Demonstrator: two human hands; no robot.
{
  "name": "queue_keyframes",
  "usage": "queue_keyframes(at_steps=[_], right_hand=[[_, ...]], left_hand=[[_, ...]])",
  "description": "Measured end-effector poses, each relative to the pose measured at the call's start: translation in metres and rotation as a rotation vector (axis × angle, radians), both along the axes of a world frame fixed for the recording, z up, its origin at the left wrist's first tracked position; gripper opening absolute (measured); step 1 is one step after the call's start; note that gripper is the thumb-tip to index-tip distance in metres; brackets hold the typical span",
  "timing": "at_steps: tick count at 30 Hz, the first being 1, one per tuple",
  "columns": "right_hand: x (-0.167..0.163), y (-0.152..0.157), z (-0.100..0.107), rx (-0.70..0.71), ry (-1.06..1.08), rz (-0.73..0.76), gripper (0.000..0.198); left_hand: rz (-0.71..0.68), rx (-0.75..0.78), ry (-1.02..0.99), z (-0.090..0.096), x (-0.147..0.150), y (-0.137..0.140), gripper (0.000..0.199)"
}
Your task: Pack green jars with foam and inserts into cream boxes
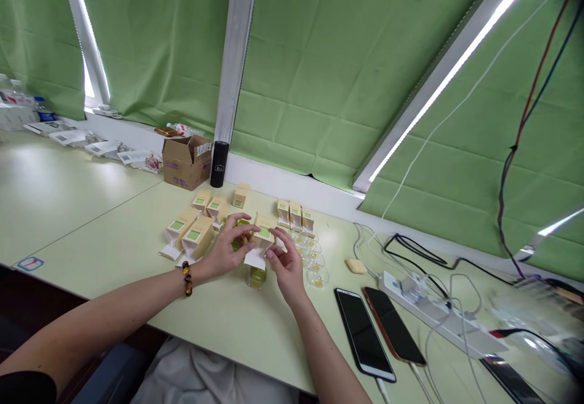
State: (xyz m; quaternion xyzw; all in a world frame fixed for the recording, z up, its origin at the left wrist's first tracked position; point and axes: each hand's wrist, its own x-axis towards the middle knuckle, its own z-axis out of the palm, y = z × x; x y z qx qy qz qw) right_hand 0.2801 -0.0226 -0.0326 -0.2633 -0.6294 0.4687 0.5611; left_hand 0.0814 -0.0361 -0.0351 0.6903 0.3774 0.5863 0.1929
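Between my two hands is a small tan carton [263, 236] with a green window and a white flap hanging open toward me. My left hand [230, 246] grips its left side with thumb and fingers. On the other side, my right hand [286, 261] pinches its edge. A green jar [258, 275] with a clear base stands on the table just below the flap. Another green item [238, 243] shows partly behind my left fingers. Several similar cartons [197, 238] lie to the left, and more cartons [295, 215] stand at the back right. Several clear plastic pieces [316, 261] sit right of my right hand.
A cardboard box [187, 162] and a black bottle [219, 163] stand at the back left. To the right lie a white-edged phone [364, 334], another phone [393, 325] and a power strip [438, 313] with tangled cables. The table's front edge is close to my lap.
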Motion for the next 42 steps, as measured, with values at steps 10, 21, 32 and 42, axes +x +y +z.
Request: queue_keyframes(at_steps=[10, 21, 32, 42], right_hand=[[-0.0050, -0.0007, -0.0026, -0.061, 0.020, -0.050, 0.039], [-0.0051, 0.0029, -0.0054, -0.069, -0.001, -0.086, 0.038], [-0.0009, 0.0077, -0.0067, -0.076, -0.029, -0.156, 0.049], [-0.0035, 0.0068, -0.0094, -0.019, -0.062, -0.139, 0.047]], left_hand=[[0.007, -0.032, 0.028, 0.0026, 0.0021, -0.0041, 0.026], [-0.030, -0.093, 0.022, -0.0003, 0.0026, -0.0040, 0.029], [-0.240, -0.108, 0.153, 0.0062, -0.0052, -0.0077, 0.073], [-0.199, -0.136, 0.114, 0.0021, -0.0020, -0.0044, 0.065]])
